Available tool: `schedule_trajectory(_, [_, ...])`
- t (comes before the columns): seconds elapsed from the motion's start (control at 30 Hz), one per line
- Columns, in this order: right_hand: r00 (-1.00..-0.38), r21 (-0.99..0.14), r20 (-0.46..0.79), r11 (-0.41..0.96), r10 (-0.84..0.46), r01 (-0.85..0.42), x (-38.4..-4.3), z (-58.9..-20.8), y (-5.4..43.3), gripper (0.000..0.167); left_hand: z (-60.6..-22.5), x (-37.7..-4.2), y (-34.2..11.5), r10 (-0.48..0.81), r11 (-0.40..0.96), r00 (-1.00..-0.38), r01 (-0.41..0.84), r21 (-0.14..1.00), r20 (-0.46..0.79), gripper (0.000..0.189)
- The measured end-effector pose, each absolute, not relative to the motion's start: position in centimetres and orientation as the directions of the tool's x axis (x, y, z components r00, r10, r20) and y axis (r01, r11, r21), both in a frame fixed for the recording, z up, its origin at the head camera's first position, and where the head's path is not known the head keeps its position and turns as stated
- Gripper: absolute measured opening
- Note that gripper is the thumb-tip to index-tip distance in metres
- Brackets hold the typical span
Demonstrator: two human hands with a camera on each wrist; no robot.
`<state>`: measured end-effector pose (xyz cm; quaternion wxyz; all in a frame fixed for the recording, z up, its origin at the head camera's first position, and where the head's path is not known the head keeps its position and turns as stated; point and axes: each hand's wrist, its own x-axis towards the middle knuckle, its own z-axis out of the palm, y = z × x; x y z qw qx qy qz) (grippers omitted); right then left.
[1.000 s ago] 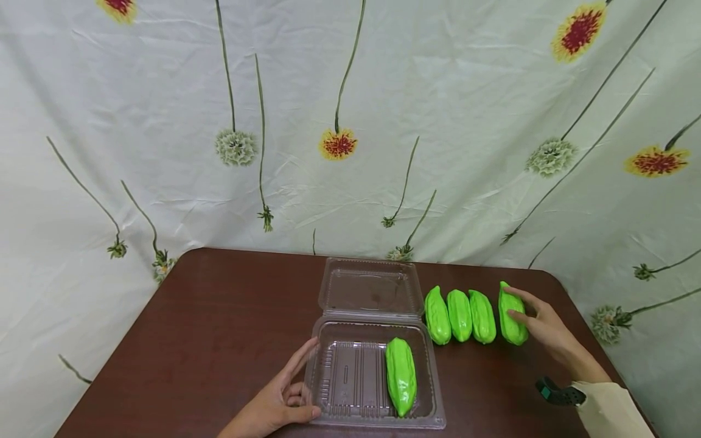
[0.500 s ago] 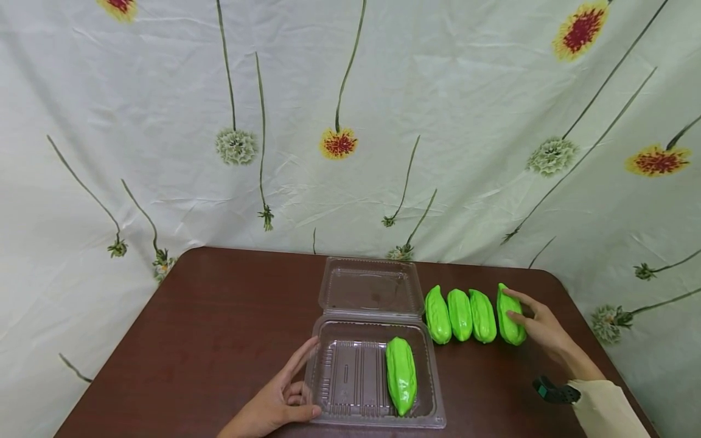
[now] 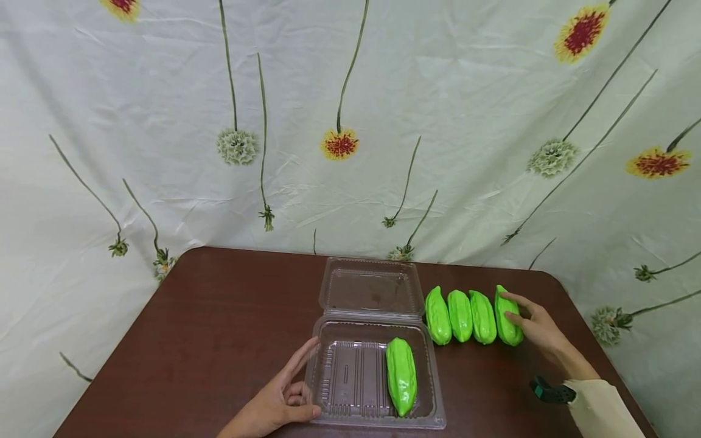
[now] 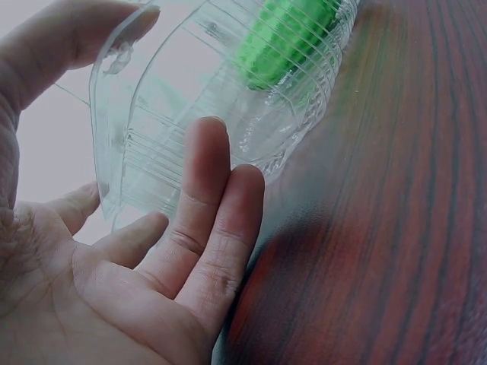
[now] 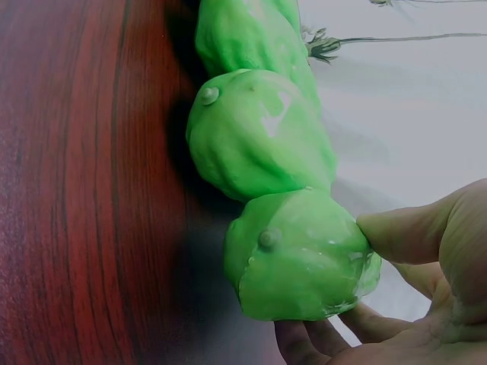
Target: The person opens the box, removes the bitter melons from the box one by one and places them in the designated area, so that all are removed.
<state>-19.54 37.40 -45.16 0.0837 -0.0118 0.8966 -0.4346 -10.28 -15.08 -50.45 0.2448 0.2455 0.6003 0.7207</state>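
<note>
My right hand (image 3: 539, 325) holds a glossy green bitter melon (image 3: 507, 321) between thumb and fingers, at the right end of a row. Several like it stand side by side, the nearest a bitter melon (image 3: 482, 317) just left of the held one. In the right wrist view, the held bitter melon (image 5: 297, 262) appears to touch its neighbour (image 5: 259, 133). My left hand (image 3: 274, 398) rests at the near left corner of a clear plastic clamshell container (image 3: 350, 420), thumb on the rim and straight fingers along the outer wall. One bitter melon (image 3: 401, 377) lies inside, on the right.
The container's lid (image 3: 372, 289) lies folded back, away from me. Everything stands on a dark brown wooden table (image 3: 230, 316) with rounded far corners. A white cloth with printed flowers (image 3: 465, 121) hangs behind it.
My right hand has shifted slightly left with its bitter melon, narrowing the gap to the row. The left hand, the container and the other bitter melons have stayed put.
</note>
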Motion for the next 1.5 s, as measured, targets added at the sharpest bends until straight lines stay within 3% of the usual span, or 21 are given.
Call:
schedule_trajectory(0.9, [-0.979, -0.796, -0.172, 0.600, -0.107, 0.074, -19.45, -45.65, 37.39, 0.057, -50.55, -10.33, -15.07, 0.650, -0.179, -0.758, -0.094, 0.979, 0.046, 0.106])
schedule_trajectory(1.5, [-0.976, -0.804, -0.188, 0.587, -0.106, 0.091, -19.85, -45.91, 37.35, 0.057, -50.74, -10.37, -14.98, 0.643, -0.192, -0.758, -0.022, 0.981, 0.109, 0.109])
